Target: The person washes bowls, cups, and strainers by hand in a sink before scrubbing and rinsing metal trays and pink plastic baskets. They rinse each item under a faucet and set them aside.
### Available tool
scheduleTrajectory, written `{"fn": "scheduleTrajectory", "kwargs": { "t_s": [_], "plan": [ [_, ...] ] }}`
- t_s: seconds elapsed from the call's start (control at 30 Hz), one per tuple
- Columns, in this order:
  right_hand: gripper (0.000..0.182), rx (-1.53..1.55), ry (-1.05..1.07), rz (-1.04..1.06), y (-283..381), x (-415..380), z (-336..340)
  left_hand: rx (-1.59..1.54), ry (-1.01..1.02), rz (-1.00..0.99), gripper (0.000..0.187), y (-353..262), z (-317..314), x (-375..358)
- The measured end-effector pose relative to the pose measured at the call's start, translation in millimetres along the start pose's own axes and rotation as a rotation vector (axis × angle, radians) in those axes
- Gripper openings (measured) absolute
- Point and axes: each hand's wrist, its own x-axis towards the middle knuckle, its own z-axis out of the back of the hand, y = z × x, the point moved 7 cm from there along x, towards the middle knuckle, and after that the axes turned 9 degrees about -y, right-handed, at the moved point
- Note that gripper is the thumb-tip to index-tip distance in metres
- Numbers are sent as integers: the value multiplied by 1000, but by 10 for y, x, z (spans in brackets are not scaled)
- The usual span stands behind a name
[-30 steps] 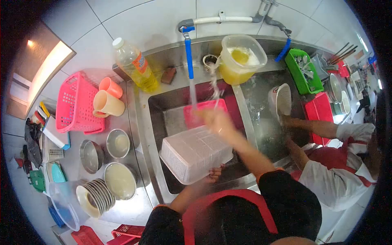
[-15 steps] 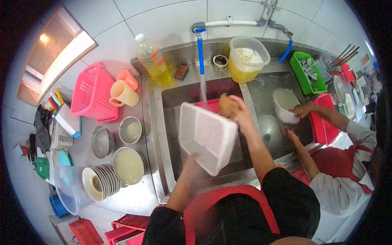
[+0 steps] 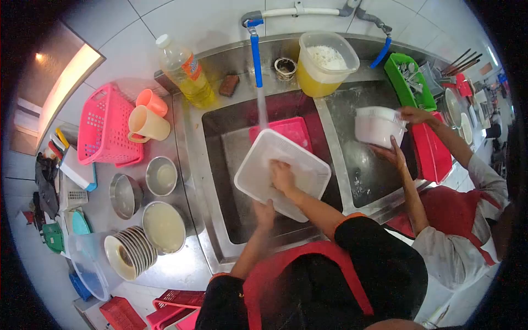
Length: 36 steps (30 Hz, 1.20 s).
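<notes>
A white plastic basket (image 3: 250,179) is tilted over the left sink basin, its inside facing me. My left hand (image 3: 264,213) grips its lower edge, with the fingers partly hidden behind it. Pressed against the inner bottom of the basket is my right hand (image 3: 282,176). It is closed over the sponge seen in it half a second ago, which the hand now covers. Water runs from the blue tap (image 3: 256,60) behind the basket's upper rim. A pink tray (image 3: 297,131) lies in the basin beyond it.
At right a co-worker's hands (image 3: 393,155) hold a white container (image 3: 377,125) over the second basin. Metal bowls (image 3: 164,226), stacked plates (image 3: 127,254) and a pink basket (image 3: 102,129) stand left. An oil bottle (image 3: 190,77) and a yellow-liquid tub (image 3: 324,69) line the back.
My right hand has moved down from the basket's far side into its inside. The basket has turned to face me more. The co-worker has lifted and tilted the white container.
</notes>
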Motion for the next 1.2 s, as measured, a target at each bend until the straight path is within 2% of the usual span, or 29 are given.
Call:
{"fn": "scheduleTrajectory", "kwargs": {
  "t_s": [0.03, 0.07, 0.13, 0.17, 0.23, 0.3, 0.37, 0.4, 0.43, 0.47, 0.5, 0.53, 0.57, 0.6, 0.63, 0.7, 0.73, 0.77, 0.8, 0.83, 0.87, 0.9, 0.93, 0.97, 1.03, 1.07, 1.1, 1.17, 1.2],
  "plan": [
    [33, 125, -12, 138, 197, 5, -63, 8, -4, 5, 48, -19, 33, 20],
    [33, 134, -4, 141, 308, -5, -25, 69, -6, 7, 46, -29, 69, 60],
    [26, 169, 642, 145, 575, -256, -319, 144, -12, 2, 44, -106, 224, 136],
    [26, 177, 637, 147, 410, -308, -339, 118, -69, -27, 42, -203, 342, 172],
    [17, 283, 385, 437, 63, -459, -223, 100, -114, -64, 41, -397, 504, 214],
    [15, 180, 614, -302, -235, -50, 90, 312, -64, -60, 43, -494, 498, 185],
    [21, 203, 79, -368, -252, 282, 77, 438, -51, -106, 45, -659, 288, 46],
    [21, 1076, 310, -571, -202, 288, -30, 503, -48, -144, 49, -858, 177, -40],
    [23, 1964, 537, -709, 174, 389, 293, 569, -45, -183, 53, -1017, 98, -103],
    [30, 1758, 237, -845, 174, 444, 77, 588, -34, -215, 62, -1067, 35, -119],
    [38, 1533, -51, -959, 183, 422, -60, 589, -21, -229, 62, -1086, 3, -127],
    [38, 1539, -74, -956, 244, 386, 111, 652, 27, -277, 66, -1103, -42, -141],
    [42, 1712, -32, -1031, 430, 371, 400, 713, 76, -328, 70, -1125, -105, -155],
    [46, 1885, 17, -1096, 611, 386, 701, 707, 91, -348, 70, -1189, -164, -189],
    [46, 1887, -4, -1085, 652, 381, 1018, 645, 106, -382, 68, -1300, -224, -267],
    [40, 2209, 161, -783, 825, 381, 1672, 576, 127, -419, 66, -1369, -351, -346],
    [40, 2199, 158, -781, 799, 332, 1826, 645, 137, -548, 64, -1408, -478, -403],
    [35, 1653, 46, -540, 699, 316, 2046, 714, 146, -674, 63, -1415, -577, -465],
    [33, 1100, -46, -305, 645, 300, 2265, 455, 415, -731, 58, -1166, -691, -528],
    [32, 1023, -79, -361, 480, 302, 2360, 443, 414, -726, 58, -1301, -777, -609],
    [32, 948, -108, -413, 299, 328, 2455, 437, 417, -867, 53, -1629, -912, -794],
    [25, 1010, -361, -397, 100, 318, 2651, 433, 413, -1011, 48, -1830, -1002, -925],
    [23, 919, -392, -475, 52, 327, 2969, 252, 467, -939, 41, -1829, -1017, -909],
    [22, 811, -430, -388, -39, 315, 3243, 249, 452, -940, 41, -1760, -1014, -791],
    [21, 806, -630, -435, -307, 232, 3617, 380, 436, -971, 40, -1371, -1019, -368],
    [23, 767, -654, -402, -412, 237, 3761, 429, 309, -883, 39, -1117, -999, -12],
    [26, 574, -544, -383, -523, 252, 3889, 475, 188, -792, 39, -799, -964, 372],
    [28, 529, -482, -330, -867, 315, 3891, 991, 266, -560, 42, 168, -936, 1177],
    [30, 509, -498, -421, -1086, 347, 3863, 990, 247, -503, 46, 420, -859, 1431]
  ]
}}
